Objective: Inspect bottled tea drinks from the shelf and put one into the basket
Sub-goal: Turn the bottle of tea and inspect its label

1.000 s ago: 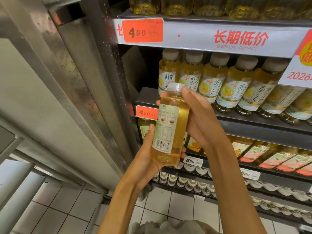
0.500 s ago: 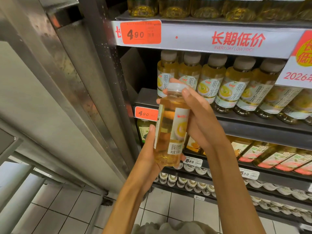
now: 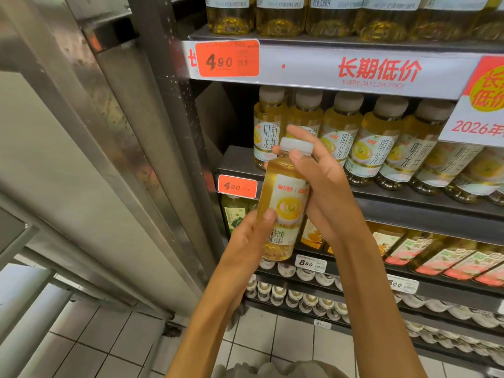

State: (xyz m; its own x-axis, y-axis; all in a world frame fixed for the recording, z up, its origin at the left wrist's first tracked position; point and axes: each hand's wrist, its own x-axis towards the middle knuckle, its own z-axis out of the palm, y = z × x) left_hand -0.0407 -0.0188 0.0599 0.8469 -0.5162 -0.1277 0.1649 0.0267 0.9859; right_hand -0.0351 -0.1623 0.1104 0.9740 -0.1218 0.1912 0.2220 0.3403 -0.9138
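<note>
A small bottle of pale yellow tea (image 3: 283,197) with a white cap and a white label is held upright in front of the shelf. My left hand (image 3: 249,241) grips its lower part, thumb across the label's front. My right hand (image 3: 317,181) holds the neck and upper side, fingers by the cap. The label's front, with a yellow picture, faces me. A row of similar tea bottles (image 3: 362,143) stands on the shelf behind. No basket is in view.
A shelf rail (image 3: 313,69) with an orange 4.90 tag (image 3: 227,60) runs above. Lower shelves carry other bottled drinks (image 3: 447,257) and small capped bottles (image 3: 305,298). A steel cabinet post (image 3: 169,126) stands left. White tiled floor (image 3: 90,345) lies below.
The bottle has been turned in my hands: its back with the barcode faced me before, and its front label faces me now. Both hands kept their hold.
</note>
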